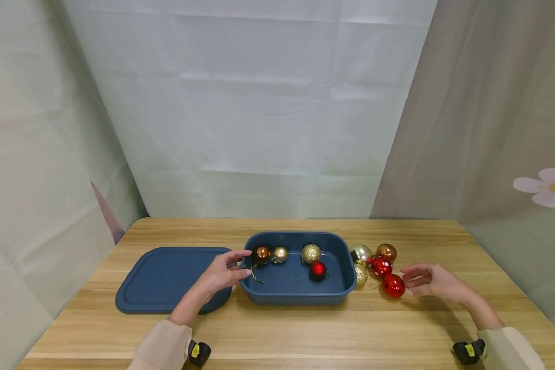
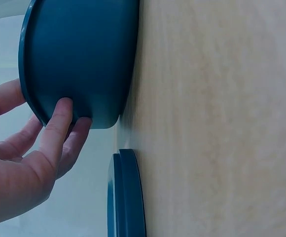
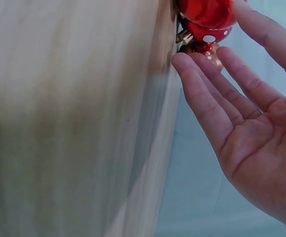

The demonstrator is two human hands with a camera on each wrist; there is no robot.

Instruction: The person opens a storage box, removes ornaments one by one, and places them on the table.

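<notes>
Red bauble [image 1: 393,285] sits on the table [image 1: 305,334] right at my right hand [image 1: 432,282], fingertips [image 3: 192,66] just beside it, fingers loose and holding nothing; I judge it light, glossy, slippery and likely fragile, so I'd cup its body or pinch its cap; beyond it a second red bauble [image 1: 381,266] with gold ones clustered near the blue tub [image 1: 296,295]; my left hand [image 1: 222,275] grips the tub's left rim, thumb over the edge; four baubles inside; lid [image 1: 166,280] flat to the left.
</notes>
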